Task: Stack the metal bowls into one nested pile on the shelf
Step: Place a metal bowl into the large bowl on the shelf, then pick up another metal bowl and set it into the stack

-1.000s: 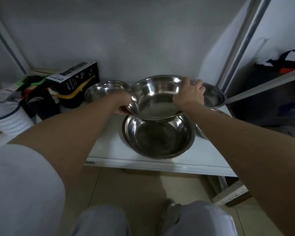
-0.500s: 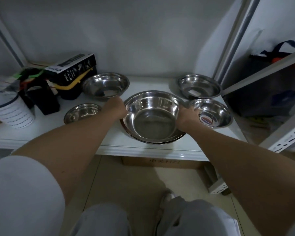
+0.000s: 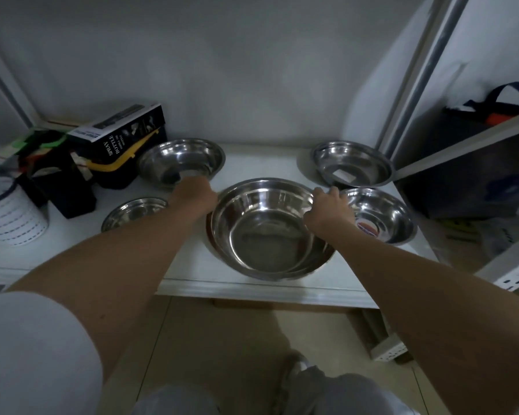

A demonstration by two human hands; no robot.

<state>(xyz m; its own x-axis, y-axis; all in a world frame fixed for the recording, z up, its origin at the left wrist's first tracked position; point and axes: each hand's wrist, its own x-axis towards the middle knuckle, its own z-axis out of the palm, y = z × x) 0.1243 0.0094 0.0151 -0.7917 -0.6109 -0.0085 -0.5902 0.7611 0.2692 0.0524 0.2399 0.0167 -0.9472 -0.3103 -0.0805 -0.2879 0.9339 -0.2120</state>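
Observation:
Two large metal bowls sit nested as one pile (image 3: 267, 235) at the front middle of the white shelf (image 3: 252, 287). My left hand (image 3: 197, 193) is at the pile's left rim, close to the front edge of a wide bowl (image 3: 180, 160) at the back left; its fingers are hidden. My right hand (image 3: 330, 208) lies over the pile's right rim with its fingers loosely spread. A small bowl (image 3: 132, 209) stands at the front left. Another bowl (image 3: 352, 164) is at the back right. A bowl with a sticker (image 3: 381, 217) stands at the front right.
A black spray-bottle box (image 3: 123, 136) and a black holder (image 3: 60, 187) stand at the back left, with a white ribbed container (image 3: 9, 214) at the far left. A metal post (image 3: 417, 85) bounds the shelf on the right, and a bag (image 3: 492, 115) sits beyond it.
The bowl I held in the air has come down into the large bowl on the shelf. Both hands have slid back along its rim.

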